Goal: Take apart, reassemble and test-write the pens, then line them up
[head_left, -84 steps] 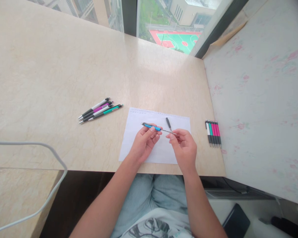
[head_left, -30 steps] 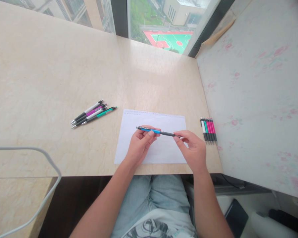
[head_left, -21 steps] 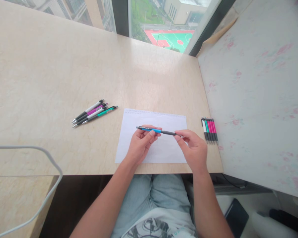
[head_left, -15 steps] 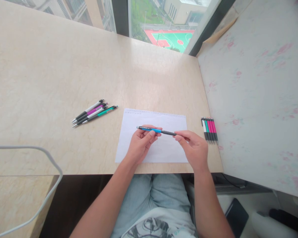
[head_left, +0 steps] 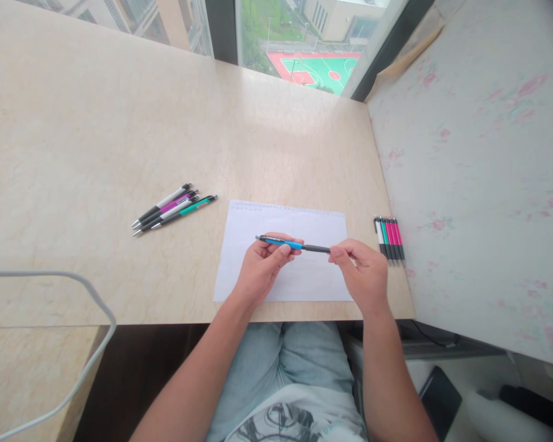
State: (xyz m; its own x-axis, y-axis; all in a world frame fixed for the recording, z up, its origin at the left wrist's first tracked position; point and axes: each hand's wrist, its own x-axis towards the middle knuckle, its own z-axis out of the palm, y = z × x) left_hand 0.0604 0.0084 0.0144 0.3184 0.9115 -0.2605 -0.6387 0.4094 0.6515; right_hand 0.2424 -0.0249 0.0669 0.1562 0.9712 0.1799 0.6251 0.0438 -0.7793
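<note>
A blue ballpoint pen [head_left: 291,244] with a black grip lies level between my two hands, above a white sheet of paper [head_left: 239,264]. My left hand [head_left: 266,264] is closed around its blue barrel, thumb on top. At the tip end, the fingers of my right hand [head_left: 360,267] pinch the black part and hide the point. Faint rows of writing run along the paper's top edge; the rest of its visible surface looks blank.
To the left lie several loose pens [head_left: 175,209] in white, purple and green. Several more pens [head_left: 389,239] stand in a neat row at right, near the flowered wall [head_left: 479,202]. A grey cable [head_left: 92,291] loops over the desk's left side. A window [head_left: 313,43] is beyond.
My right fingers have shifted slightly along the pen's tip end, and the pen has moved a little to the right. My left hand keeps its hold.
</note>
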